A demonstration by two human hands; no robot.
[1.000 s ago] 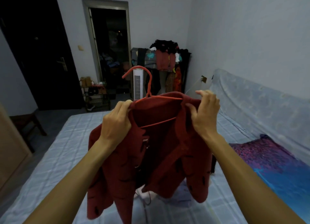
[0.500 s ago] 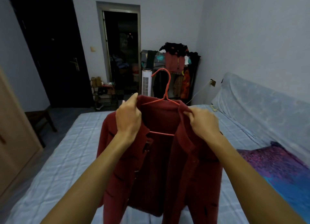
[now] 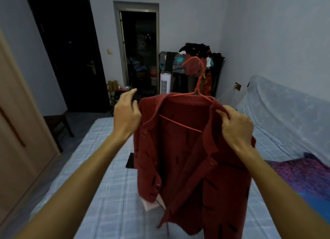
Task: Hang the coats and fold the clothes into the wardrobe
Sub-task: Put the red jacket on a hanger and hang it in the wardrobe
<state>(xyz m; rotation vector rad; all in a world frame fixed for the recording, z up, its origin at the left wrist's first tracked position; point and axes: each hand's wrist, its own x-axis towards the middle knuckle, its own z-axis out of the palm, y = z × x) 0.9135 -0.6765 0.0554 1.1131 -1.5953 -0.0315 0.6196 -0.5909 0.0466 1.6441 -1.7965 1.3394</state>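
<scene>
Fingers of the right hand pinch the collar of the soft, likely hefty red coat; fingers of the left hand sit loose beside its shoulder. The hanger hook looks the surest hold.

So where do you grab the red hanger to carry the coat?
Take the red hanger by its hook's stem, from above, with the left hand, which looks free. The hook stands bare above the collar of the red coat. The hanger's arms lie under the shoulders, where the right hand grips the coat.
</scene>
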